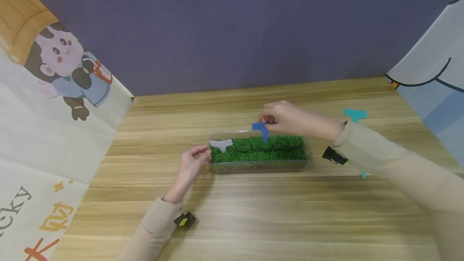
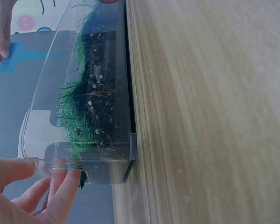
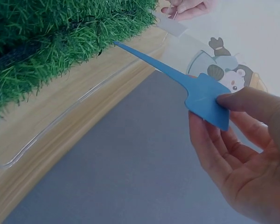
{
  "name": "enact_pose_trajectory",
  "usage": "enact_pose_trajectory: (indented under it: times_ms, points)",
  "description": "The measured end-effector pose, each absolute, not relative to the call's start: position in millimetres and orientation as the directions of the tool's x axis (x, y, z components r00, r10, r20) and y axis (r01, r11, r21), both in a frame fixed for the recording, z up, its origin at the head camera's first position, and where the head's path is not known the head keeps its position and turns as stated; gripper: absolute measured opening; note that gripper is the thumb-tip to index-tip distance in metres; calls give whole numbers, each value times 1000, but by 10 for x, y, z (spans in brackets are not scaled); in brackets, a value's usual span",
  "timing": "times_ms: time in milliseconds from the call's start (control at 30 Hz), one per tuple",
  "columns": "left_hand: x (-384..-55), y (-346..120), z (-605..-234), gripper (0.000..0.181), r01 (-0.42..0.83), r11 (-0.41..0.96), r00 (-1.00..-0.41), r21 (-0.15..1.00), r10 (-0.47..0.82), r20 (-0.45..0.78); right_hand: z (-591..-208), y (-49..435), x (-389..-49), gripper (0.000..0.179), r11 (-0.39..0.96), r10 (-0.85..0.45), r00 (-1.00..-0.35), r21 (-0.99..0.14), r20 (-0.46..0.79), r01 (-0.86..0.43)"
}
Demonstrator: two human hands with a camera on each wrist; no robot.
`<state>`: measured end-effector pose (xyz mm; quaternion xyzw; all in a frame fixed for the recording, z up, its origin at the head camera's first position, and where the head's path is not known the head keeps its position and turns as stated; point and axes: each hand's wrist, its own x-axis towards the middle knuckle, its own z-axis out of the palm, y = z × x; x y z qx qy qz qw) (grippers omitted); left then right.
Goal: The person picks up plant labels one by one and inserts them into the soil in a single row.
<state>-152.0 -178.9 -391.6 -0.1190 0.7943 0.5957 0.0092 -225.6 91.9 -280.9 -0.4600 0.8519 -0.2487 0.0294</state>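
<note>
In the head view my right hand (image 1: 280, 116) pinches a blue T-shaped plant label (image 1: 262, 129) above the grass. The right wrist view shows the thumb on the broad head of the label (image 3: 207, 100), its thin pointed stem reaching toward the grass (image 3: 74, 51). A clear plastic box (image 1: 261, 167) holds the green grass strips (image 1: 250, 156) over dark soil (image 2: 100, 88). Upright at the box's left end stands a white plant label (image 1: 222, 144). My left hand (image 1: 190, 162) touches that end, fingers extended against the wall and thumb at the rim.
A teal plant label (image 1: 356, 114) lies on the wooden table (image 1: 235, 212) to the right. Another teal tip (image 1: 363, 175) peeks out from under the right sleeve (image 1: 391, 164). A dark blue panel (image 1: 232, 31) stands behind, with printed sheets (image 1: 21, 132) at the sides.
</note>
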Motion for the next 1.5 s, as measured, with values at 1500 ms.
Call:
enact_pose_trajectory:
  times_ms: [1500]
  points:
    - [-1550,-1780,-3850,29,-211,241,-969,947,-180,-170,-2975,392,-2307,9,477,-851,-526,-404,11,-780]
